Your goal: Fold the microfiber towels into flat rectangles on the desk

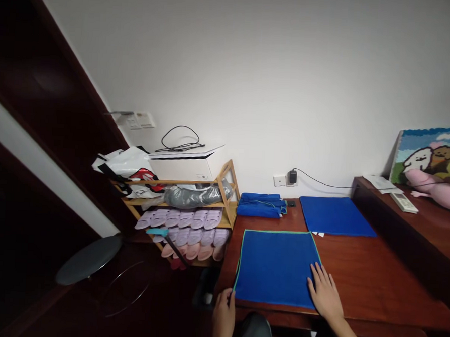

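Observation:
A blue cloth [276,267] with green edging is spread flat on the brown wooden table in front of me. At its near left corner, my left hand [224,312] is closed, with thumb and fingers pinching the edge. My right hand [326,292] rests flat on the cloth's right edge, fingers stretched out. Behind it to the right lies another flat blue cloth [337,215] with small white tags by its front edge. A folded bundle of blue cloth [261,205] sits at the table's back left.
A wooden shoe rack [228,216] holds lilac and pink slippers, with a white box [185,164] on top. To the right, a raised brown surface [438,227] bears a remote control [403,202] and a pink plush toy [437,189]. A black plug [293,176] is in the wall; a round stool [90,259] stands left.

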Motion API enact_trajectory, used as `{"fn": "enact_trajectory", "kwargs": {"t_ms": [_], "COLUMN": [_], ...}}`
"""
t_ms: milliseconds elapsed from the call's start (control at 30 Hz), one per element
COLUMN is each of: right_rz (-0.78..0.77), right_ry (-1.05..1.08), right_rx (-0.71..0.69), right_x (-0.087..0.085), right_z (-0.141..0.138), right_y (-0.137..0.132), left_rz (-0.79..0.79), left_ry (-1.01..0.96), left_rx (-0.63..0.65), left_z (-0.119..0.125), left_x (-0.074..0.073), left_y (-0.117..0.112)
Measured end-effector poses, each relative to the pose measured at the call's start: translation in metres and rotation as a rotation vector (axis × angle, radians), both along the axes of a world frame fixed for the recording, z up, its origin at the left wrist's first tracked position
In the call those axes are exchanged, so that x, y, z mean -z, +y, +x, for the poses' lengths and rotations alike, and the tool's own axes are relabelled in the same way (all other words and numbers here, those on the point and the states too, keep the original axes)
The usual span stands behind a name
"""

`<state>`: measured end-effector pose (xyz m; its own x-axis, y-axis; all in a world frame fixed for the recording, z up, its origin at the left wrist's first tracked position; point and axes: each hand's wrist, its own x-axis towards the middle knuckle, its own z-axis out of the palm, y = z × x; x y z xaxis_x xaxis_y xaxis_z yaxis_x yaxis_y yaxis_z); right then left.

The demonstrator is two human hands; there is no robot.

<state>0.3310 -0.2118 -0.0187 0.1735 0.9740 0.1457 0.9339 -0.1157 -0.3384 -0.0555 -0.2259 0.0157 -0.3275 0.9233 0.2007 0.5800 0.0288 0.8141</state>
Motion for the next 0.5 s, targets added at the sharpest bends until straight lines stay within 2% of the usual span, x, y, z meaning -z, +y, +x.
{"fn": "enact_trajectory", "kwargs": {"t_ms": [167, 267, 367, 500], "right_rz": [0.001, 0.014, 0.028, 0.007], "right_ry": [-0.013, -0.02, -0.028, -0.059], "right_rx": [-0.006, -0.003, -0.007, -0.003], "right_x": [-0.004, -0.002, 0.001, 0.003], "right_z": [0.002, 0.003, 0.003, 0.004], "right_y": [-0.001, -0.001, -0.001, 0.001], "left_rz": [-0.025, -0.001, -0.006, -0.026], "left_ry": [-0.563, -0.722, -0.706, -0.454], "left_rx": [-0.008, 0.015, 0.116, 0.213], "left_z": [0.0, -0.002, -0.009, -0.023], "left_x": [-0.021, -0.027, -0.025, -0.022], "left_y": [0.02, 0.024, 0.025, 0.026]}}
